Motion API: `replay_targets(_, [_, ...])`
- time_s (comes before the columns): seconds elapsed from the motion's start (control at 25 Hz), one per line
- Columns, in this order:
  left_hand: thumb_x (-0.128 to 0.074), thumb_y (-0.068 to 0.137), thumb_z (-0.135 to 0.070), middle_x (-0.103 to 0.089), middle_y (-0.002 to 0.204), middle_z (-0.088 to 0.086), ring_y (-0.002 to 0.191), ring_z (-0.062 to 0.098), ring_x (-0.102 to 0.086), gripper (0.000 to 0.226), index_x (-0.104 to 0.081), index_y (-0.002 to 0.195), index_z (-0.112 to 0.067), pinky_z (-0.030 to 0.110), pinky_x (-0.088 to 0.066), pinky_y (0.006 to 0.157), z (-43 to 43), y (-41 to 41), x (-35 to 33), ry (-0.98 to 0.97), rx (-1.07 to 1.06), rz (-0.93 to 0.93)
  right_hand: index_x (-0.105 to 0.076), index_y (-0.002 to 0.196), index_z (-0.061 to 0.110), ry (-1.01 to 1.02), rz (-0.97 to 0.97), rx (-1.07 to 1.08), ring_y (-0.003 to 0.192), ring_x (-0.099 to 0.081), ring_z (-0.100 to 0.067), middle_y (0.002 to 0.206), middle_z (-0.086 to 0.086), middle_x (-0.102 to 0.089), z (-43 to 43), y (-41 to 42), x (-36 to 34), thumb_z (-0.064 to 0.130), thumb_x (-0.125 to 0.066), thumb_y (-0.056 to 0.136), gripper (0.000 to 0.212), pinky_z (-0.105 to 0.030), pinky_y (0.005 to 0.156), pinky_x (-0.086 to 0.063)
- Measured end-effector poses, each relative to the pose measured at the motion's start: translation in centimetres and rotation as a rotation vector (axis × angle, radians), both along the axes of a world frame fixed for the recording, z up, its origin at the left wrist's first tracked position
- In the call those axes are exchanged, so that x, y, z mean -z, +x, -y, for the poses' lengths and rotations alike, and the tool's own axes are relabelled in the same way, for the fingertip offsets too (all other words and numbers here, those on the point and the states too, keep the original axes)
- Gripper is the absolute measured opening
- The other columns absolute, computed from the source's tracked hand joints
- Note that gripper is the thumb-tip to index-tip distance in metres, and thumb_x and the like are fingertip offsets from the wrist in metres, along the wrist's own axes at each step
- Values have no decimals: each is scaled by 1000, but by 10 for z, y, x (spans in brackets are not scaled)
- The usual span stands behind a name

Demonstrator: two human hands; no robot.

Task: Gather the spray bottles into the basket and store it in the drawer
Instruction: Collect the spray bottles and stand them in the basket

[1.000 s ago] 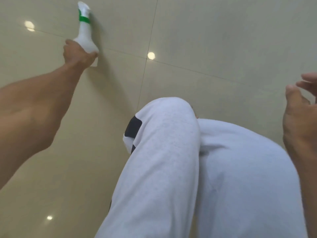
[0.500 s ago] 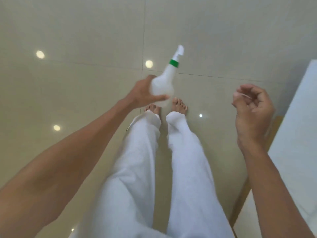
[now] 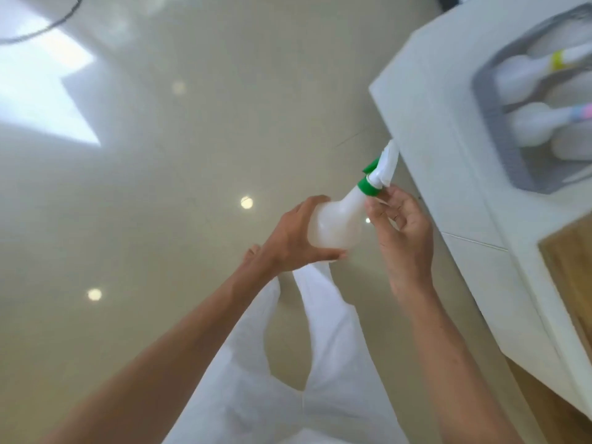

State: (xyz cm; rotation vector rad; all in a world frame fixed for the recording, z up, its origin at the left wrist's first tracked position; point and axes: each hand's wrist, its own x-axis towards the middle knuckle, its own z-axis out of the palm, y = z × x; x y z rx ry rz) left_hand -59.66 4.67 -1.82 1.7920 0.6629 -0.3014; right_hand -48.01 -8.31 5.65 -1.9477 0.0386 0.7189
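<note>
A white spray bottle with a green collar (image 3: 339, 219) is held in the air in front of me, its nozzle pointing up and right toward the cabinet edge. My left hand (image 3: 288, 241) is wrapped around its round body. My right hand (image 3: 402, 225) sits beside the neck, fingertips touching just under the green collar. On the white cabinet top (image 3: 448, 129) at the upper right stands a grey basket (image 3: 503, 139). Inside it lie other white spray bottles, one with a yellow collar (image 3: 525, 75) and one with a pink collar (image 3: 538, 123).
Glossy beige floor tiles (image 3: 160, 187) fill the left and centre, with light spots and a bright window reflection at the upper left. My white trousers and bare feet are below the hands. A wooden panel (image 3: 573, 283) shows at the right, under the cabinet top.
I have stood up and turned toward the cabinet. My left hand carried the green-collared bottle from the floor up to chest height. My right hand came over to its neck. The basket came into view.
</note>
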Motion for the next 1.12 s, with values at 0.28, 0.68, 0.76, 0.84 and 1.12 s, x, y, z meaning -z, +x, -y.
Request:
replay_targets(0.28, [-91, 56, -52, -56, 126, -18, 105, 2, -54, 102, -33, 139, -39, 12, -43, 82, 78, 152, -72, -15, 390, 81, -72, 110, 22, 57, 119, 370, 103, -70, 0, 105, 10, -77, 110, 98, -69, 20, -77, 90, 20, 1, 71, -46])
replay_targets(0.68, [-93, 64, -31, -65, 122, 12, 112, 29, -63, 79, -58, 129, -3, 40, -54, 93, 172, 370, -57, 137, 479, 262, -71, 113, 18, -143, 396, 784, 104, -66, 9, 107, 19, -72, 160, 224, -39, 9, -80, 87, 29, -9, 91, -55])
replay_targets(0.76, [-91, 67, -35, -67, 120, 7, 110, 27, -64, 74, -57, 127, -10, 40, -55, 88, 177, 404, -37, 112, 503, 176, -71, 114, 15, -205, 383, 830, 103, -66, 9, 105, 14, -71, 160, 250, -15, 5, -78, 88, 29, -12, 93, -55])
replay_targets(0.84, [-88, 72, -38, -67, 120, 7, 109, 27, -64, 69, -56, 128, -12, 41, -54, 88, 179, 424, -20, 136, 519, 110, -70, 116, 12, -264, 361, 834, 103, -65, 10, 105, 10, -70, 160, 268, 6, 2, -76, 89, 30, -15, 95, -56])
replay_targets(1.12, [-71, 91, -33, -64, 133, 11, 117, 32, -63, 60, -50, 142, -9, 45, -53, 96, 197, 460, 11, 225, 655, 47, -68, 120, 6, -317, 335, 858, 105, -62, 14, 111, 6, -67, 170, 314, 54, 2, -75, 90, 31, -23, 97, -58])
